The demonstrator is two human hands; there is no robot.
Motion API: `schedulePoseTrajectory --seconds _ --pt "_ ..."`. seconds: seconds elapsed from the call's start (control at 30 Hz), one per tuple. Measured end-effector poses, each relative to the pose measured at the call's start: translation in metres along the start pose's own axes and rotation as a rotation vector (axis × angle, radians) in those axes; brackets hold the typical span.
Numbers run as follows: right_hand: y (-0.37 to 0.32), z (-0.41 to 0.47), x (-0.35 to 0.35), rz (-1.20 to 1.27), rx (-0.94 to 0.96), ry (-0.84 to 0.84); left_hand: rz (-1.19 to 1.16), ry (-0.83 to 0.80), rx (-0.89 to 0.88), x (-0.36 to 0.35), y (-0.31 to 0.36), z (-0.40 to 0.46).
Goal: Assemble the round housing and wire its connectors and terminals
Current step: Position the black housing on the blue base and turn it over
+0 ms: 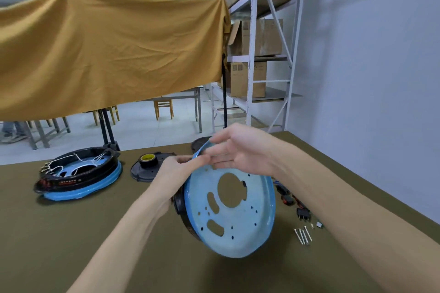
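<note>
The blue housing point(234, 207) stood tilted on its lower edge near the middle of the bench point(71, 233), its holed face toward the camera, with both hands at its upper rim: the left hand point(175, 173) pinched the rim, and the right hand point(238, 150) lay over it with fingers nearly straight. To its right, just beside the rim, lay wired connectors point(285, 195) and four screws point(302, 235), with bare bench beyond them up to the right edge. Well apart on the left sat a second housing point(78, 173), and a black plate point(145, 170) carrying a tape roll point(148, 159) lay between the two, leaving bare bench in front.
</note>
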State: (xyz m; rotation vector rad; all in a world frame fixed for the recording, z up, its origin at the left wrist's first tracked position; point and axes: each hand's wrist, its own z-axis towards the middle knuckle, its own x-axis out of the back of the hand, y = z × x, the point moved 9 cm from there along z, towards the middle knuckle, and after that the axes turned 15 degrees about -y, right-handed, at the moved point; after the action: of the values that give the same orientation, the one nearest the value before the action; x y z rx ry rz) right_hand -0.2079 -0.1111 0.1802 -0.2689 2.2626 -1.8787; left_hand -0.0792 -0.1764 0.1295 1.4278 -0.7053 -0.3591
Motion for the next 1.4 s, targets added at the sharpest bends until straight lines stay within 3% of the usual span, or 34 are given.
schedulePoseTrajectory --seconds 0.23,0.4,0.53,0.6,0.93,1.2,1.3,1.4 --pt "0.027 0.031 0.005 -0.278 -0.118 0.052 -0.345 0.008 0.155 -0.001 -0.063 0.0" --pt "0.037 0.056 0.017 -0.769 -0.064 0.167 -0.467 -0.006 0.221 0.007 -0.098 0.003" --pt "0.071 0.062 0.006 -1.203 -0.027 0.147 -0.537 -0.039 0.234 0.01 -0.123 -0.002" --pt "0.087 0.065 -0.001 -1.284 -0.029 0.111 -0.555 -0.068 0.262 0.01 -0.133 -0.004" --pt "0.127 0.059 0.008 -1.121 -0.099 -0.052 -0.259 -0.291 0.444 0.01 -0.143 0.008" --pt "0.126 0.049 0.024 -1.084 -0.043 -0.052 -0.137 -0.211 0.522 -0.006 -0.146 0.025" --pt "0.114 0.03 0.048 -0.956 0.032 0.078 -0.171 -0.133 0.493 -0.009 -0.146 0.027" --pt "0.096 -0.014 0.097 -0.783 0.157 0.41 -0.184 -0.029 0.458 -0.01 -0.147 0.029"
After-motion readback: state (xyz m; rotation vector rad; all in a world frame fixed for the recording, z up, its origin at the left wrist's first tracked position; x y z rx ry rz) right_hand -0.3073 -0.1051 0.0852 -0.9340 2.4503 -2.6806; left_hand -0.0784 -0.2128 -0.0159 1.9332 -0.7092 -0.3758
